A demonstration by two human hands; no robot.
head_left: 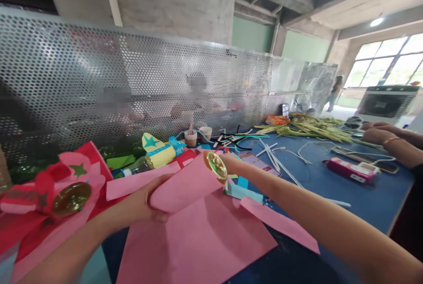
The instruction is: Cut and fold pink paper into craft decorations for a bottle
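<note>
My left hand (157,200) is closed round a plastic bottle wrapped in pink paper (185,182). The bottle's round, shiny yellow-green base (215,166) points to the right. Beside that base is my right hand (231,162), its fingers hidden behind the roll, so its grip does not show. From under the roll, the loose part of the pink sheet (211,240) spreads toward me over the blue table. A pink paper strip (280,224) lies below my right forearm.
A red and pink paper-covered bottle (72,198) lies at left. Behind are a yellow-wrapped bottle (158,157) and paper cups (191,137). A phone (259,163), white sticks (271,156) and a magenta packet (350,170) lie right, near another person's hands (380,133). Perforated metal (165,81) stands behind.
</note>
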